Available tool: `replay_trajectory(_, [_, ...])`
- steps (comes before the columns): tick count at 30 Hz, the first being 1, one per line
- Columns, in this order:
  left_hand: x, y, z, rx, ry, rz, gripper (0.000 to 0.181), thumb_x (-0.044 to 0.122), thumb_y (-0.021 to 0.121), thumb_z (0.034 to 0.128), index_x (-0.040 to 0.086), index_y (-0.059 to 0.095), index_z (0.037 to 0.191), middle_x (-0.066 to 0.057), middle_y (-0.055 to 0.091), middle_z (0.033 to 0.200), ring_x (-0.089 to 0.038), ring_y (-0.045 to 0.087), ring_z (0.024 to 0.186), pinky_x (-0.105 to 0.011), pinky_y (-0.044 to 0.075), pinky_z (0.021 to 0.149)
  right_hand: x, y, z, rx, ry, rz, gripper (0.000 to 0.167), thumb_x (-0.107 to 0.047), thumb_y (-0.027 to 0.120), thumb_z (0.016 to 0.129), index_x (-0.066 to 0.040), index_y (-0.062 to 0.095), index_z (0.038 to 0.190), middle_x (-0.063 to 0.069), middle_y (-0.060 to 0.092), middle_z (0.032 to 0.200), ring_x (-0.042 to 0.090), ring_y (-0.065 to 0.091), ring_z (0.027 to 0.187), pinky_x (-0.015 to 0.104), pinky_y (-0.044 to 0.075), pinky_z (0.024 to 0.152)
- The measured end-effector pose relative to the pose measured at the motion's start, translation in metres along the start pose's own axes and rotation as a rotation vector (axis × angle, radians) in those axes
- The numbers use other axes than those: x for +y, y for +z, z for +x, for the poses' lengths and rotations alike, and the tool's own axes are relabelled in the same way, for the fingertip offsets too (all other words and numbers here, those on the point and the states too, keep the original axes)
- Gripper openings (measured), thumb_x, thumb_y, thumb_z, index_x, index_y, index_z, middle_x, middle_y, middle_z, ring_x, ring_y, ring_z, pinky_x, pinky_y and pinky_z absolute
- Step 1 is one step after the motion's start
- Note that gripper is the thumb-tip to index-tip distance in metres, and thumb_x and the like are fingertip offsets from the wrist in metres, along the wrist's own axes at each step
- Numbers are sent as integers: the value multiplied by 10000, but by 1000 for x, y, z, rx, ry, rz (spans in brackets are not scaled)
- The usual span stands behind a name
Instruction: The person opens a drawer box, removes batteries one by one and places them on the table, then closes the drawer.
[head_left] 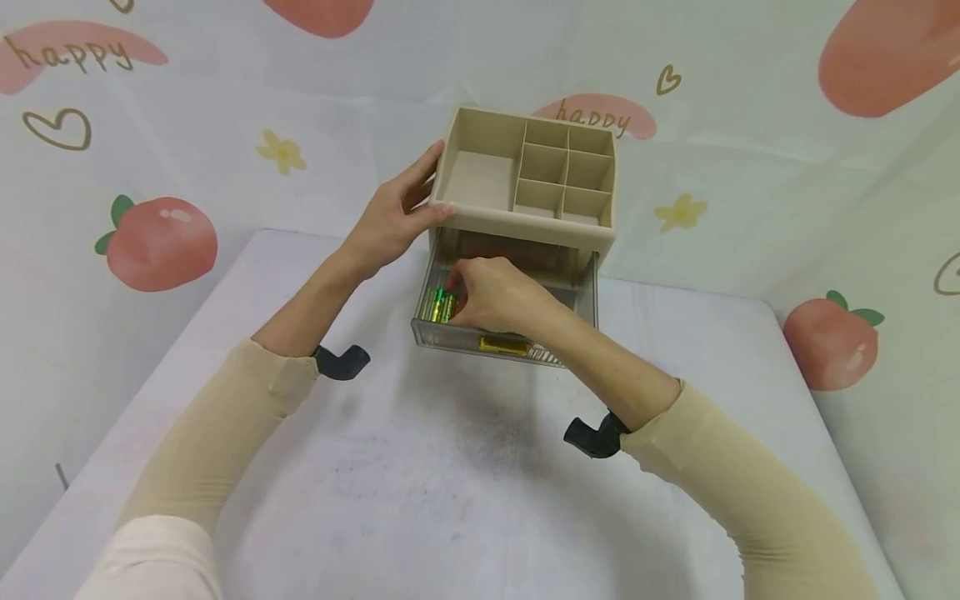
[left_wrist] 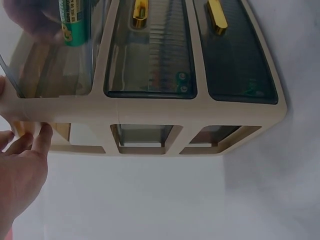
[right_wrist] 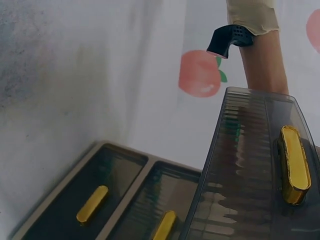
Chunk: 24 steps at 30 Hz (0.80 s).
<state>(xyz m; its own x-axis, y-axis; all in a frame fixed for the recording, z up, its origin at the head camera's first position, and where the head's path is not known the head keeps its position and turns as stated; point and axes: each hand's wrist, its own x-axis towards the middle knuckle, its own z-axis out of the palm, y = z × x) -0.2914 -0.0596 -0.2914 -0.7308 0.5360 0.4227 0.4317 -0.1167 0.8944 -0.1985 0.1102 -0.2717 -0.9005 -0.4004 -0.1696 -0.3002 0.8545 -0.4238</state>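
Note:
A beige drawer organizer (head_left: 517,221) stands at the back of the table, with its grey see-through top drawer (head_left: 427,335) pulled out. My left hand (head_left: 392,215) holds the organizer's left side, thumb over the front top rim and fingers along the side wall. My right hand (head_left: 498,293) reaches into the drawer's left part, its thumb and fingers pinching a green-and-gold battery (head_left: 450,308). Beside that one is another battery (head_left: 437,305). Through the clear drawer wall, a green battery (left_wrist: 75,22) shows upright in the left wrist view, with blurred fingers close by.
On the drawer front is a gold handle (head_left: 504,345). Two lower drawers, each with a gold handle (right_wrist: 93,204), are closed below. Divided compartments (head_left: 566,171) form the organizer's top. A patterned sheet (head_left: 337,108) hangs behind the white table (head_left: 420,475).

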Motion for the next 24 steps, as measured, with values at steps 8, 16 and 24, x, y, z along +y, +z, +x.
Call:
replay_trajectory(8, [-2,0,0,8,-3,19,750,13,599,964,123,206,1593,-45,230,1636,-269,319,1457,-411,377,1121,1,-1,0,36,-15,-22,341,-220,810,800,-68,700,1085,3,684,847,150,626,816,286,518,798])
replay_trajectory(16, [-1,0,1,12,-2,8,755,2,601,959,121,208,1592,-55,228,1637,-276,314,1459,-416,372,1124,1,-1,-1,82,-27,-33,341,-258,824,791,-63,720,1052,-19,688,805,133,640,776,282,532,767])
replay_trajectory(24, [-2,0,1,6,3,15,742,7,594,966,111,206,1590,-60,220,1639,-270,306,1463,-400,366,1129,1,-3,-8,130,-2,42,398,-323,795,798,-75,711,1098,-79,714,791,56,656,735,261,536,711])
